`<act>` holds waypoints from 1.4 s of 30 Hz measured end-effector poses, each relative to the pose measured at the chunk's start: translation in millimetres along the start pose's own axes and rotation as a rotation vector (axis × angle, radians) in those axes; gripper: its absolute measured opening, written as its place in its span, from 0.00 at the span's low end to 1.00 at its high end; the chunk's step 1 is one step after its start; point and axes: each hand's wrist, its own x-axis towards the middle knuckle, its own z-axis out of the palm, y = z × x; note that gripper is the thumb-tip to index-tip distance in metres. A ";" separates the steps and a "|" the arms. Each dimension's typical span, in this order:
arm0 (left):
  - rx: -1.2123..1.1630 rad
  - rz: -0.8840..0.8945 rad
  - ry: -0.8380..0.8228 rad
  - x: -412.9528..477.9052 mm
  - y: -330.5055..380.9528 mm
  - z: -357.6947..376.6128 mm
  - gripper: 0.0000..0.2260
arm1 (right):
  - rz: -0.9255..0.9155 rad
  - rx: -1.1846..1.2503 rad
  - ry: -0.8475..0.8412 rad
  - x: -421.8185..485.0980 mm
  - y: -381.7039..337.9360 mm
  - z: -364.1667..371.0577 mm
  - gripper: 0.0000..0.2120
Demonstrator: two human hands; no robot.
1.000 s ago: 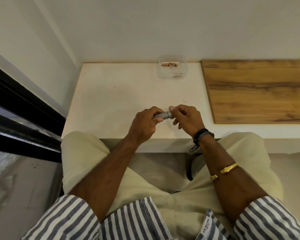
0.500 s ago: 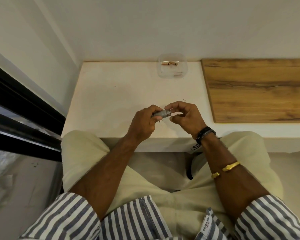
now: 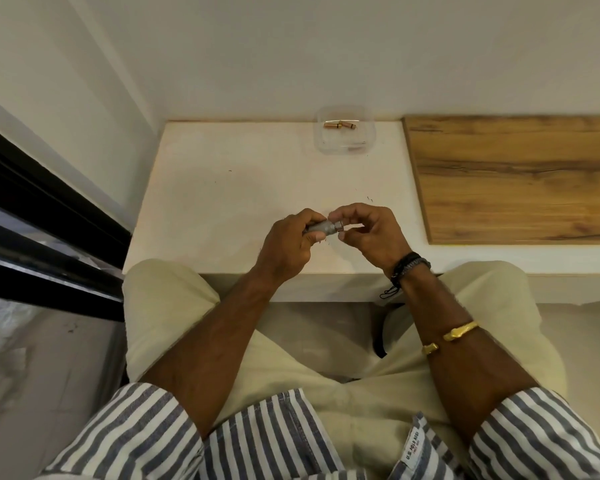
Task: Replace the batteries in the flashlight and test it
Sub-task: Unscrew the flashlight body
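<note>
- Grey metal, dull and finely ribbed: that is the flashlight (image 3: 321, 227), a short slim cylinder with a ringed collar at its right end. We see it lying level between the two hands, held just above the near part of the white ledge (image 3: 222, 188).
- We see the left hand (image 3: 288, 244) wrapped round the barrel, fingers curled over it and hiding its left half.
- We see the right hand (image 3: 371, 233) with thumb and forefinger pinching the collared end, the other fingers loosely bent.
- We note a black corded band (image 3: 409, 266) at the right wrist and a gold bangle (image 3: 459, 332) further up the forearm.
- We find the ledge matt and smooth, with a few dark specks.
- We see a clear plastic tub (image 3: 369, 140) with rounded corners at the far edge, well apart from the hands, with copper-coloured batteries (image 3: 340, 125) inside.
- We see a wood-grain board (image 3: 516, 174) lying flat on the right.
</note>
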 end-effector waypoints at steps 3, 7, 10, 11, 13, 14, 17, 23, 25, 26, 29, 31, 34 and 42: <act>-0.004 0.009 0.004 0.0 1.9 -0.4 0.08 | 0.128 0.051 0.019 0.4 -4.6 0.9 0.19; 0.019 0.019 -0.013 -0.7 0.1 0.5 0.09 | 0.188 -0.067 0.082 -1.6 -3.4 5.3 0.16; 0.021 0.014 -0.020 -0.3 -0.8 1.1 0.09 | 0.113 -0.082 0.079 -0.6 0.6 3.9 0.10; 0.019 0.014 -0.015 -0.1 -0.3 1.0 0.10 | 0.088 -0.065 0.064 -0.1 1.6 2.7 0.07; 0.018 0.011 -0.009 0.3 0.2 0.5 0.10 | 0.041 -0.038 0.031 0.7 3.6 0.3 0.08; 0.018 0.010 -0.008 0.4 0.2 0.2 0.10 | 0.020 -0.038 0.023 0.5 3.4 -0.3 0.10; 0.020 0.001 -0.011 0.1 1.2 0.9 0.10 | 0.041 0.030 0.005 -0.2 -0.9 -0.5 0.18; 0.038 0.000 -0.028 -0.9 1.8 1.0 0.10 | 0.188 -0.053 0.076 -1.1 -3.7 3.9 0.15; 0.047 -0.016 -0.045 -1.2 1.1 1.4 0.10 | 0.149 -0.071 0.071 -1.6 -1.9 2.7 0.11; 0.047 -0.022 -0.045 -1.3 1.1 1.3 0.09 | 0.127 -0.072 0.066 -1.6 -1.2 1.9 0.08; 0.036 -0.029 -0.042 -1.1 1.9 -0.1 0.09 | 0.051 -0.086 0.036 -0.1 0.0 -0.8 0.08; 0.039 -0.028 -0.041 -1.5 2.0 -1.2 0.10 | 0.024 -0.077 0.019 -0.5 -2.1 -1.0 0.13; 0.045 -0.029 -0.041 -2.5 3.3 -1.4 0.10 | 0.044 -0.013 0.024 -1.1 -4.1 -1.8 0.20; -0.004 -0.016 0.044 -1.9 6.1 -3.5 0.11 | 0.125 0.100 0.185 0.0 4.5 -7.3 0.11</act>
